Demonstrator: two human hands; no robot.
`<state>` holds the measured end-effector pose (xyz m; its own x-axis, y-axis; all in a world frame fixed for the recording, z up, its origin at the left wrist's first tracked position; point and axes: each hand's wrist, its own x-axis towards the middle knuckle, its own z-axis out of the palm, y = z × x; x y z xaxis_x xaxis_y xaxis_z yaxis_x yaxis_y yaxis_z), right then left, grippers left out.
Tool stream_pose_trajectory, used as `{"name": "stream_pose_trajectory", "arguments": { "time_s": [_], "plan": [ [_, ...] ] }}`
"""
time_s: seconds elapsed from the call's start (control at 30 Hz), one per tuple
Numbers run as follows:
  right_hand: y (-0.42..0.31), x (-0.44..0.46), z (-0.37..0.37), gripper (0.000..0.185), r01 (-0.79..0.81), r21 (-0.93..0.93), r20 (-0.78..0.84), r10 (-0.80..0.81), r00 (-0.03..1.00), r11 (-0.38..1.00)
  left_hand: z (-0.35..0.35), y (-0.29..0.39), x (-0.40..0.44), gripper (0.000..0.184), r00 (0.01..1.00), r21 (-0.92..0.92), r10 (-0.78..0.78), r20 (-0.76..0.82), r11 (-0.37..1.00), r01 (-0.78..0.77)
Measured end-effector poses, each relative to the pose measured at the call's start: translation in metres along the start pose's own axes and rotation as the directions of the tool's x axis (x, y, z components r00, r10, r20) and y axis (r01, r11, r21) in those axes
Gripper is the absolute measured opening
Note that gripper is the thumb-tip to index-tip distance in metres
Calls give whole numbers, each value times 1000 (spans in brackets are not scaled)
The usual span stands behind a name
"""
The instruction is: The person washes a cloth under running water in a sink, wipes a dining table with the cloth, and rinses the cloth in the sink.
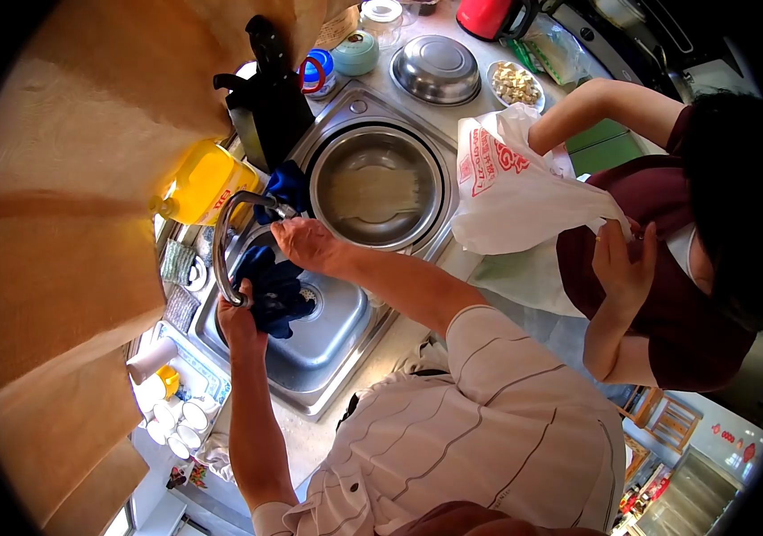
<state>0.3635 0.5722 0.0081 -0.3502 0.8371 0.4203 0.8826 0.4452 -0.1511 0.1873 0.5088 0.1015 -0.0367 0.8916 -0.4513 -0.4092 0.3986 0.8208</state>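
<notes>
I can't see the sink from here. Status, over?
Left hand at dark blue cloth, over sink. Right hand close by tap. Tap's curve may crowd left hand.

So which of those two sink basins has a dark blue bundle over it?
The rectangular basin, its drain beside the bundle; the other basin is round.

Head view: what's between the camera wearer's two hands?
In the head view, a dark blue glove-like bundle lies between the left hand and the right hand, over the sink.
</notes>
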Motion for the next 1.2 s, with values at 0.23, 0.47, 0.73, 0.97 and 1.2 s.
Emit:
{"name": "stream_pose_trajectory", "arguments": {
  "time_s": [0.23, 0.47, 0.73, 0.97, 1.2],
  "plan": [
    [1, -5, 12, 8, 70, -136, -80, -81, 994, 988, -16, -17, 8, 13, 991, 108, 27, -132, 994, -13],
    [3, -3, 11, 9, 26, 68, 55, -30, 998, 997, -21, -11, 6, 28, 999, -17, -20, -28, 1000, 19],
    [-26, -16, -15, 31, -394, 652, 345, 210, 915, 648, -32, 1, -13, 28, 991, -329, -23, 133, 942, 66],
    [-47, -33, 16, 41, -731, 636, 726, -132, 675, -248, -29, 16, -27, 45, 978, -522, -149, 144, 828, 203],
    [-61, -50, 27, 47, -738, 236, 646, -466, 605, -632, -45, -2, -17, 59, 941, -628, -55, 334, 731, 266]
  ]
}}
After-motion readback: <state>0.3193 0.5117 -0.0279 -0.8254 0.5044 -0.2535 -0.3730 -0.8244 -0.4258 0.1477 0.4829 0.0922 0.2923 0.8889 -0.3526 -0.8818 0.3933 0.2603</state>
